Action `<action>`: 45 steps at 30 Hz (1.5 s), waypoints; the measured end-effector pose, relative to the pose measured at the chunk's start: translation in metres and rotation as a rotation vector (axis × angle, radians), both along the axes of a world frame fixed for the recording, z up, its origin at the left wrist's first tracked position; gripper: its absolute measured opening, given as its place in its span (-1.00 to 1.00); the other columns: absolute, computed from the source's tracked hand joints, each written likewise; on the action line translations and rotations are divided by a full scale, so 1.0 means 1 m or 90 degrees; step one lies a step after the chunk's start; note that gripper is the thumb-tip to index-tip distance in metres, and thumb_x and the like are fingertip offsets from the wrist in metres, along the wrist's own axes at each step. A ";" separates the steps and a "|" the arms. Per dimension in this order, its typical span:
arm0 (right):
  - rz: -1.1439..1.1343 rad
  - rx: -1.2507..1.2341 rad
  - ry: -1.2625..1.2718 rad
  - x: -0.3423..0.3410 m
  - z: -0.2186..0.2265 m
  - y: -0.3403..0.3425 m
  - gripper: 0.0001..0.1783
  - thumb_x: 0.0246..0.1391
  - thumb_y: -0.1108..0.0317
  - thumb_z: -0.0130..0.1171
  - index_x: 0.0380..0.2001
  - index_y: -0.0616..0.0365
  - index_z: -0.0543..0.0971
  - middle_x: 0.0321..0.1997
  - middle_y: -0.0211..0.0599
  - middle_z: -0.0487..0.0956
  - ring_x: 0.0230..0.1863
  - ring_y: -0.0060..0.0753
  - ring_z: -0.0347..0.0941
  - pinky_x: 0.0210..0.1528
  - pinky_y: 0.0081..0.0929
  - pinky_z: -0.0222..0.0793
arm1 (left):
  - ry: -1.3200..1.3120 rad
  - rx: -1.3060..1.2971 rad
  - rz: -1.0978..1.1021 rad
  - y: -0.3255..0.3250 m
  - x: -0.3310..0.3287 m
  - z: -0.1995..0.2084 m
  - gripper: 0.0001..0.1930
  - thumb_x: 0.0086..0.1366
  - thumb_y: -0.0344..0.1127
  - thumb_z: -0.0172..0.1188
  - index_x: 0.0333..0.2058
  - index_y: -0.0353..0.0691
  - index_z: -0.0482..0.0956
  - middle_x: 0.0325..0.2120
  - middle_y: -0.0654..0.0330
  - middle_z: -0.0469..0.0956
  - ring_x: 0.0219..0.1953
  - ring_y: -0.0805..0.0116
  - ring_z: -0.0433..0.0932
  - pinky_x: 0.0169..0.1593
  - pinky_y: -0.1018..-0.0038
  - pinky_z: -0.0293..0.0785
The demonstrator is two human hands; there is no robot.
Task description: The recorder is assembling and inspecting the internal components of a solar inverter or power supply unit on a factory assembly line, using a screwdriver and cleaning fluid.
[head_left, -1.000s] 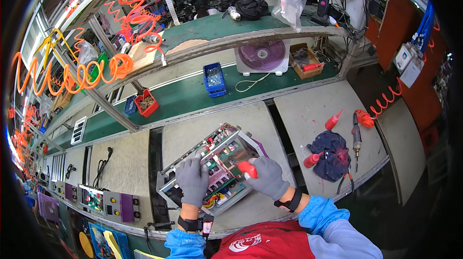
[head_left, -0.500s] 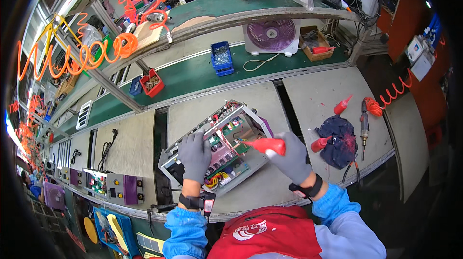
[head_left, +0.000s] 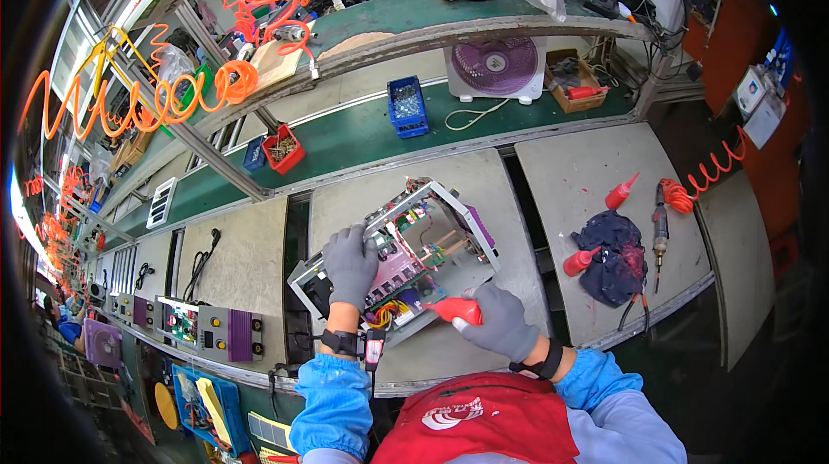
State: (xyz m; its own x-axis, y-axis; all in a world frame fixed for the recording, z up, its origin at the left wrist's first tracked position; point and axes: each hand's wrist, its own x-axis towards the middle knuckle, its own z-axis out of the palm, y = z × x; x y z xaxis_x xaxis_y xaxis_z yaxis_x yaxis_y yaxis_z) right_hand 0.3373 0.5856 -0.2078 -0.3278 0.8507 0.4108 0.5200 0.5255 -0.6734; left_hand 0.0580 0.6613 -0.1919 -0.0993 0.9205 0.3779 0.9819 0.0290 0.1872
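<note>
An open metal chassis (head_left: 451, 231) with circuit boards, yellow wires and a purple end panel sits at an angle on the bench before me. My grey-gloved left hand (head_left: 351, 267) grips its left side, the fingers curled over the edge. In my right hand (head_left: 501, 323), also gloved, is a red squeeze bottle (head_left: 458, 309). Its nozzle points left, over the chassis's near edge close to the yellow wires (head_left: 387, 314). Whether the tip touches anything is too small to tell.
Rightward lie a dark stained cloth (head_left: 610, 270), two more red bottles (head_left: 621, 193) and a power screwdriver (head_left: 661, 235) on a coiled red hose. Blue (head_left: 407, 106) and red (head_left: 283, 149) parts bins stand beyond, near a purple fan (head_left: 495, 66). Another purple-sided unit (head_left: 229, 332) sits left.
My right hand has brought the red bottle toward me and slightly left, from over the chassis's middle to its near edge. My left hand keeps its place on the chassis. The view has shifted slightly.
</note>
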 end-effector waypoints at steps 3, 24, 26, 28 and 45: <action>0.009 0.001 -0.006 -0.004 -0.002 0.001 -0.54 -0.19 0.13 0.36 -0.22 0.12 0.52 -0.32 -0.20 0.54 -0.33 -0.09 0.53 -0.32 -0.20 0.45 | -0.003 0.005 -0.001 0.000 0.000 0.001 -0.65 0.15 -0.22 0.14 -0.07 -0.08 0.55 -0.28 0.13 0.55 -0.14 0.11 0.48 -0.07 0.19 0.35; -0.084 -0.270 0.096 0.003 -0.020 0.023 -0.54 -0.19 0.11 0.38 -0.24 0.12 0.52 -0.34 -0.13 0.57 -0.33 -0.06 0.55 -0.30 -0.22 0.46 | -0.015 0.014 -0.001 -0.007 0.004 0.004 -0.63 0.12 -0.25 0.16 -0.05 -0.10 0.56 -0.26 0.11 0.58 -0.15 0.09 0.50 -0.03 0.18 0.37; -0.073 -0.320 0.126 0.007 -0.006 0.023 -0.56 -0.19 0.14 0.38 -0.24 0.13 0.53 -0.33 -0.12 0.59 -0.32 -0.09 0.56 -0.28 -0.24 0.47 | -0.016 0.018 0.004 -0.007 0.004 0.004 -0.62 0.11 -0.25 0.16 -0.05 -0.11 0.56 -0.26 0.11 0.58 -0.15 0.09 0.50 -0.02 0.18 0.37; -0.041 -0.245 0.110 0.004 0.001 0.015 -0.55 -0.19 0.14 0.38 -0.24 0.13 0.53 -0.33 -0.13 0.58 -0.32 -0.08 0.56 -0.29 -0.24 0.47 | -0.019 0.021 0.000 -0.007 0.004 0.004 -0.62 0.10 -0.25 0.16 -0.05 -0.11 0.56 -0.25 0.11 0.58 -0.15 0.09 0.51 -0.01 0.18 0.36; 0.135 0.035 0.026 -0.036 0.006 -0.014 -0.60 -0.17 0.19 0.35 -0.25 0.11 0.51 -0.38 -0.20 0.52 -0.39 -0.09 0.50 -0.37 -0.19 0.41 | -0.009 0.015 0.007 -0.007 0.006 0.003 -0.63 0.12 -0.24 0.15 -0.05 -0.07 0.55 -0.24 0.15 0.58 -0.14 0.11 0.51 -0.02 0.19 0.34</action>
